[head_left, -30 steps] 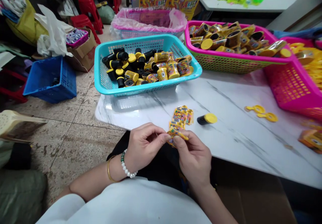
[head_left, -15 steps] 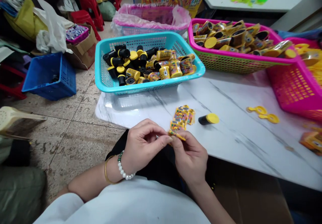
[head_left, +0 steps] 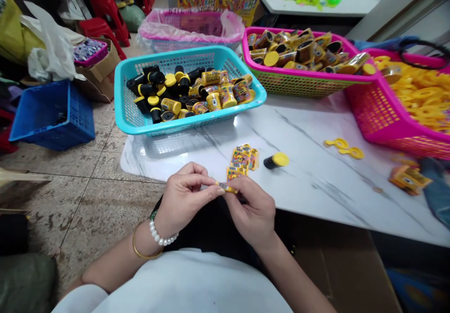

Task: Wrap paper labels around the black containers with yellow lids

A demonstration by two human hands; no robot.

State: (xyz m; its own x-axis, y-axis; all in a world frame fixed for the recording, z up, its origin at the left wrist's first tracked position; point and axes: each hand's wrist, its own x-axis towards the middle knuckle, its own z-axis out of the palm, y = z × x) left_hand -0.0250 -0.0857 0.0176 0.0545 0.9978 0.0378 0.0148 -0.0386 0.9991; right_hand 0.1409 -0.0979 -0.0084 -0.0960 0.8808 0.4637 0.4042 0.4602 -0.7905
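Between my two hands is a small yellow printed label (head_left: 226, 187), seen nearly edge-on. My left hand (head_left: 190, 195) pinches its left end between thumb and forefinger. At the other end, my right hand (head_left: 251, 209) grips it the same way. Just beyond the fingers, a loose pile of printed labels (head_left: 242, 159) lies on the marbled white table (head_left: 302, 191). To the right of the pile, a black cup with a yellow lid (head_left: 276, 160) rests on its side. Two yellow ring-shaped plastic pieces (head_left: 344, 148) lie farther right.
A turquoise basket (head_left: 190, 124) of black cups and labelled cups stands at the back left. Behind it to the right is a pink basket (head_left: 316, 76) of labelled cups. Another pink basket (head_left: 379, 116) holds yellow plastic parts. A blue crate (head_left: 52, 116) sits on the floor.
The view has swung right, so the scene sits farther left. Both hands still pinch the label, whose printed side now shows a little differently. A blue sleeve has appeared at the right edge.
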